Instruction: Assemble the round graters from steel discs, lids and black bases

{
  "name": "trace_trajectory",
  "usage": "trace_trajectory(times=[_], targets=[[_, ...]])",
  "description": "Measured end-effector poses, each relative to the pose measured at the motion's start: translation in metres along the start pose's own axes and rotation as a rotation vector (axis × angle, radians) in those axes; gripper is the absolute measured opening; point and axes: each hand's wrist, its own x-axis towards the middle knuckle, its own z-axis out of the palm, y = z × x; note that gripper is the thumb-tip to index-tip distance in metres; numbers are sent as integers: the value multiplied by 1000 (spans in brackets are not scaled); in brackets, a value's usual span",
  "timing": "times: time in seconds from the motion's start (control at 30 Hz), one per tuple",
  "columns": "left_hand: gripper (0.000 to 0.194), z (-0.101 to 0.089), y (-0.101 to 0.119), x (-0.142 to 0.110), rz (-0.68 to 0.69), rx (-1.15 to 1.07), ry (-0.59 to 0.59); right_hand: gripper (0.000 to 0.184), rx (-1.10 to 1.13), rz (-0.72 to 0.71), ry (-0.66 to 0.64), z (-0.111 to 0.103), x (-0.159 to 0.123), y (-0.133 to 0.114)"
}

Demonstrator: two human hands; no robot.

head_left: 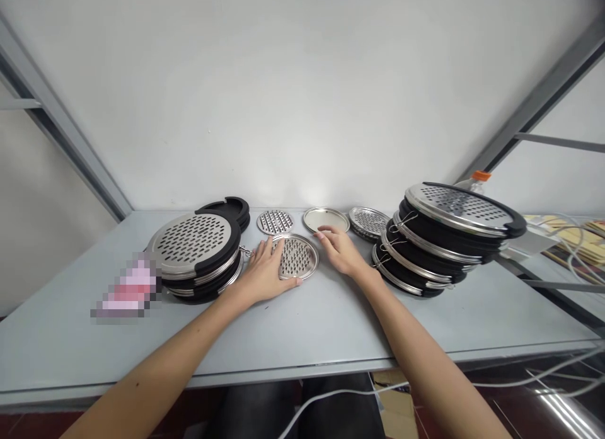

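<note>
"Hazards?"
"In my judgement, the disc's (299, 256) edges could nick my left hand (265, 275) if it slides; a knock could topple the stack (442, 245), frame right."
"Position?"
"Disc just below frame centre, partly under my left hand, spread, unclenched. My right hand (341, 249), loosely curled, apparently empty, is just beside its upper-right rim."

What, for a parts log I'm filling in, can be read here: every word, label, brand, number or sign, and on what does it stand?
None: no text can be read.
Pink patch at the left: pixelated, so any print is lost.
Perforated disc at the centre, left stack, right stack: no lettering can be made out.
Orange-capped bottle: too small to tell.
Cardboard box at the bottom: nothing legible.
</note>
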Motion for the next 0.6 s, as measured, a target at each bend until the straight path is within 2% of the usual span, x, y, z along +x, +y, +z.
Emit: trace_trajectory(times=[0.2, 0.43, 0.6], targets=[[115, 3, -1, 3, -22, 60, -26, 43, -1, -86, -64, 6, 0, -3], [112, 3, -3, 5, -19, 36, -3, 40, 12, -105, -147, 5, 0, -11], [112, 0, -1, 4, 1, 25, 9, 40, 49, -75, -139, 3, -1, -15]])
